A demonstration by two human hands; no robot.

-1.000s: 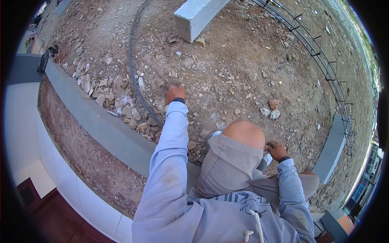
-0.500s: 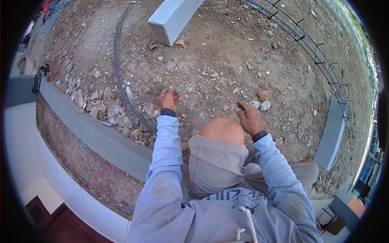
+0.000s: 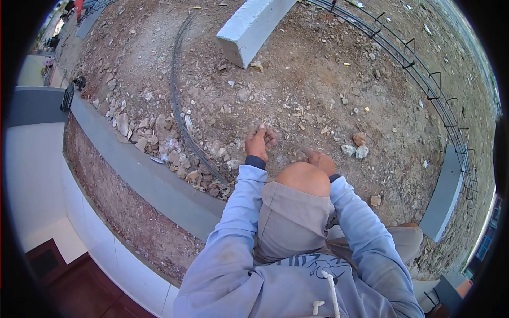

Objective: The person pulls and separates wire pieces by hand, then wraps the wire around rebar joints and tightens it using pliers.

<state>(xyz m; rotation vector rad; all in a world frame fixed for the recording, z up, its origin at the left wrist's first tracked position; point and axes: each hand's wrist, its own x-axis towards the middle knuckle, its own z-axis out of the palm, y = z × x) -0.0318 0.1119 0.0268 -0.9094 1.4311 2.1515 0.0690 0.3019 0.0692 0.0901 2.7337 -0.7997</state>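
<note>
My left hand (image 3: 260, 142) hovers over the rubble-strewn dirt (image 3: 297, 95), just left of my bent knee (image 3: 304, 179). Its thumb and loosely curved fingers are apart, and I see nothing held. Close by on the other side is my right hand (image 3: 321, 161), partly hidden behind the knee. One finger of it stretches left toward the other hand; no object shows in it. A dark hose-like strip (image 3: 177, 95) curves along the ground left of my left hand. Small stones and a brown lump (image 3: 359, 139) lie right of my right hand.
A pale concrete beam (image 3: 249, 34) lies ahead, and a grey block (image 3: 444, 193) lies at right. A rebar cage (image 3: 411, 63) with stirrups arcs along the right side. Broken rubble (image 3: 154, 130) lines a low concrete curb (image 3: 138, 164) at left.
My hands have come closer together: the left moved right, the right moved left and partly behind my knee. The whole view has shifted a little, so the ground sits farther right and lower.
</note>
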